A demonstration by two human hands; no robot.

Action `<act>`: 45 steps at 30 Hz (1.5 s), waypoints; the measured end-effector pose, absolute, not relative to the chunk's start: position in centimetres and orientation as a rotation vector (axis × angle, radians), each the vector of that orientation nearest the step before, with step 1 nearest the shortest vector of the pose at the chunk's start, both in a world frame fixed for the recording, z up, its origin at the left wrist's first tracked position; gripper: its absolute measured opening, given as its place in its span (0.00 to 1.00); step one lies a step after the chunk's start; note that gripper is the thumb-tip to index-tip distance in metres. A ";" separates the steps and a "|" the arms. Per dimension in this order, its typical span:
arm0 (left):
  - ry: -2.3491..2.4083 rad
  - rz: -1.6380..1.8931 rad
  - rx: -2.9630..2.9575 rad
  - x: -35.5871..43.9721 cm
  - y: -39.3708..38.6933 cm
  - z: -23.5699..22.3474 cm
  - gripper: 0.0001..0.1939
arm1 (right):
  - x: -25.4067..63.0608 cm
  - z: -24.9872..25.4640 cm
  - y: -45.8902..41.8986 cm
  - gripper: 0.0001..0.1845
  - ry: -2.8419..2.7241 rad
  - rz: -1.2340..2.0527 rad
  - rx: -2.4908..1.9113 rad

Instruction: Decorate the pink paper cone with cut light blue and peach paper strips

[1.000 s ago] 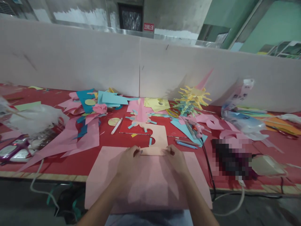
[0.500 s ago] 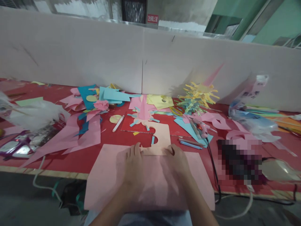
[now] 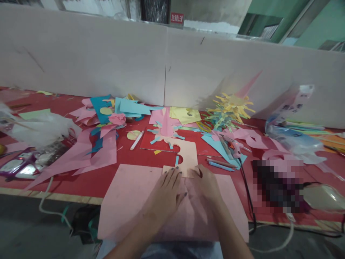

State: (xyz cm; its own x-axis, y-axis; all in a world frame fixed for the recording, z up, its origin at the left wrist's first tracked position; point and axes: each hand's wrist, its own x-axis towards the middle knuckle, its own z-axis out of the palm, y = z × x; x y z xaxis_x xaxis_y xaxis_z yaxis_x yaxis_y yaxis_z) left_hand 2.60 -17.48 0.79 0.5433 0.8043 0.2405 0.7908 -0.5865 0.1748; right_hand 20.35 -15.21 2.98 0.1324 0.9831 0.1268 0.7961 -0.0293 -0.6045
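Observation:
A peach paper offcut [image 3: 189, 155] with rounded cutouts on its left side lies over the far edge of a large pink paper sheet [image 3: 126, 201]. My left hand [image 3: 169, 190] rests flat, fingers stretched out, across the offcut's near left part and the pink sheet. At the offcut's near right corner, my right hand [image 3: 208, 184] has its fingers curled in a pinch on the paper. Just beyond stands a pink paper cone [image 3: 166, 125] on a peach scalloped base with blue tabs.
A white marker [image 3: 137, 140] lies to the left. Several pens [image 3: 221, 164] and a pink glue gun [image 3: 235, 146] with a black cord lie right. Paper scraps [image 3: 107, 151] and a plastic bag [image 3: 45, 131] cover the left side. A white partition [image 3: 107, 61] stands behind.
My left hand has slid to the right and flattened over the offcut, nearer my right hand. My right hand stays at the offcut's corner. The view has shifted slightly.

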 end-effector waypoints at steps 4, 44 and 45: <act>1.401 0.436 2.722 2.7 -17.5 0.6 0.29 | 20.5 2.6 -15.1 0.12 -1.702 0.417 -1.881; 1.105 0.336 2.813 0.4 -16.1 2.7 0.33 | 20.4 1.5 -15.5 0.07 -1.715 0.378 -1.736; 1.098 0.338 2.818 0.4 -16.1 2.6 0.33 | 20.4 1.4 -15.5 0.07 -1.731 0.380 -1.728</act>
State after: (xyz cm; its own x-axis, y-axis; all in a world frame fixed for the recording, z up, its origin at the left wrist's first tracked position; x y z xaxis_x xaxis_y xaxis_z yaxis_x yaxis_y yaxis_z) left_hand 0.35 -16.09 2.62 0.7157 0.6775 0.1695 0.6556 -0.7354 0.1713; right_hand 20.44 -15.54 1.45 0.0847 0.9670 0.2404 0.7770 0.0869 -0.6234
